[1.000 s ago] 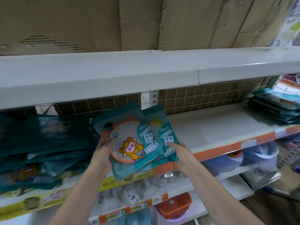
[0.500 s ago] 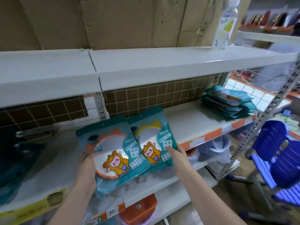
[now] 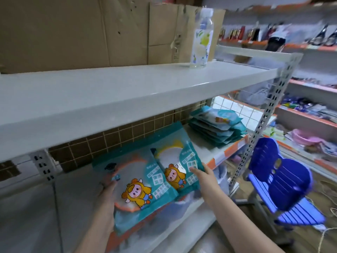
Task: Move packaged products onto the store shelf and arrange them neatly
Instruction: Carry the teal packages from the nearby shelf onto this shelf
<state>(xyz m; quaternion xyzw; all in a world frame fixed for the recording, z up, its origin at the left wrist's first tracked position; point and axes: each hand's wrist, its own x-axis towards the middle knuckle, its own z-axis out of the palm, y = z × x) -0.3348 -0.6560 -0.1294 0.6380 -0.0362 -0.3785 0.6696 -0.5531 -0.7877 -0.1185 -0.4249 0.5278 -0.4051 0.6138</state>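
Two teal packets, overlapped, sit between the hands above the shelf edge. Left hand grips the near packet's left edge; right hand pinches the far packet's right edge. Judged light, floppy, slippery film: support both edges.

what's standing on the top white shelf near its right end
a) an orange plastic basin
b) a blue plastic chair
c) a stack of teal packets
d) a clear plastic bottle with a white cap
d: a clear plastic bottle with a white cap stands upright on the top white shelf in front of the brown cardboard, while the stack of teal packets lies on the shelf below.
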